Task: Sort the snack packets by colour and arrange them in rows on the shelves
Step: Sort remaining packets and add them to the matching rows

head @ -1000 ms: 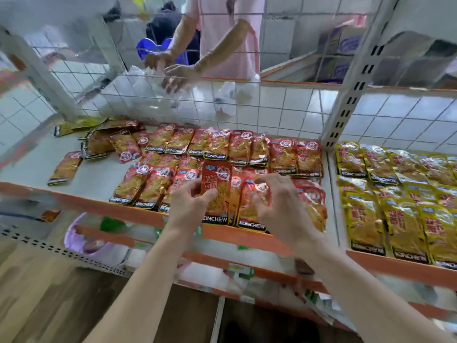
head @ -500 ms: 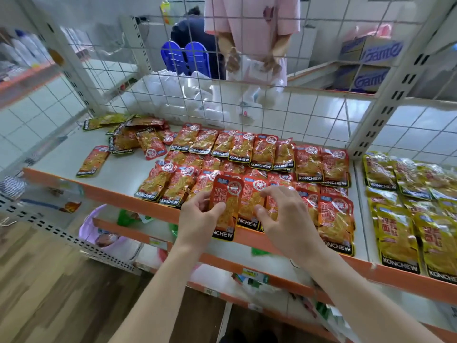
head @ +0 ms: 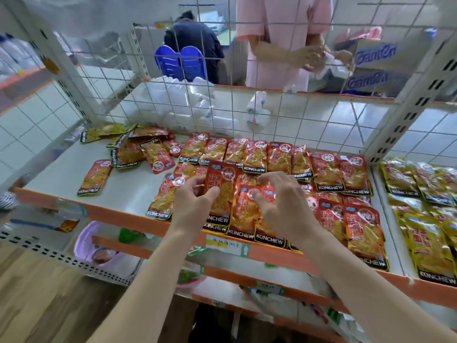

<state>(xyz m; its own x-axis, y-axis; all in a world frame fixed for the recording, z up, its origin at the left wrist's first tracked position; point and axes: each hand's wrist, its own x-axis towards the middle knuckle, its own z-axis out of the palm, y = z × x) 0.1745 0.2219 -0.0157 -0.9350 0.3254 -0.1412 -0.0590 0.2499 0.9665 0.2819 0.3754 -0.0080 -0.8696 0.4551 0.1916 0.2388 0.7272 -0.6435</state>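
Red snack packets (head: 329, 169) lie in rows on the white shelf (head: 128, 191) with its orange front lip. My left hand (head: 195, 201) grips one red packet (head: 223, 191) by its left edge, raised above the front row. My right hand (head: 282, 201) hovers beside it with fingers spread and bent, a fingertip touching a red packet (head: 247, 214) in the front row. Yellow packets (head: 420, 209) fill the neighbouring shelf on the right. A loose mixed pile of red and yellow packets (head: 133, 144) sits at the back left, and a single red packet (head: 95, 177) lies apart.
A wire grid (head: 272, 115) backs the shelf, with white plastic bags (head: 188, 100) behind it. Beyond it a person in pink (head: 284, 40) handles something. A perforated upright (head: 405, 115) divides the two shelves. Lower shelves hold a purple basin (head: 86, 243).
My left hand has lifted its red packet up and farther back over the rows. My right hand has spread its fingers over the front row. The view has shifted closer.
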